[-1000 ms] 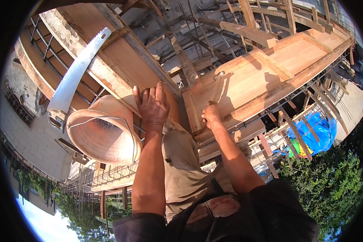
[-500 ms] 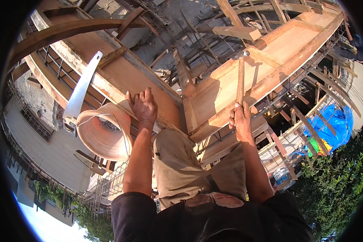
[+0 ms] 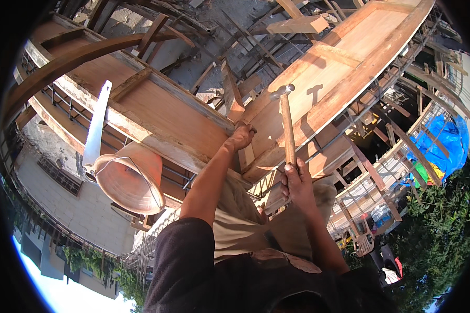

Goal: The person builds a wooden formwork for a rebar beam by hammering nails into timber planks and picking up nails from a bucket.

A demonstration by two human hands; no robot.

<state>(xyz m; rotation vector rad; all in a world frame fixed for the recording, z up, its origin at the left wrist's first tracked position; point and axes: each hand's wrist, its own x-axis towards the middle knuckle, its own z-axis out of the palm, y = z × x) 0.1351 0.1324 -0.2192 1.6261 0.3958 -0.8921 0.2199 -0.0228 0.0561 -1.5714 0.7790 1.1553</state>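
My right hand (image 3: 298, 183) is wrapped round the lower end of a claw hammer's wooden handle (image 3: 287, 125). The metal head points away from me, above a plywood formwork panel (image 3: 292, 96), and casts a shadow on it. My left hand (image 3: 241, 136) rests at the corner where two wooden formwork troughs meet, its fingers curled in; what they hold, if anything, is too small to make out. To the left hangs a worn orange bucket (image 3: 150, 163) with a wire handle. Beside it a handsaw (image 3: 96, 128) stands with its blade up.
A curved timber (image 3: 62, 65) crosses the left trough. A loose beam (image 3: 297, 24) juts in at the far side. Steel bars (image 3: 70, 112) run along the left formwork. Scaffold timbers and a blue tarp (image 3: 441, 143) lie right, with trees below.
My left hand has moved right and forward, from the near edge of the left trough to the corner. My right hand has come back nearer and left with the hammer, now tilted leftward.
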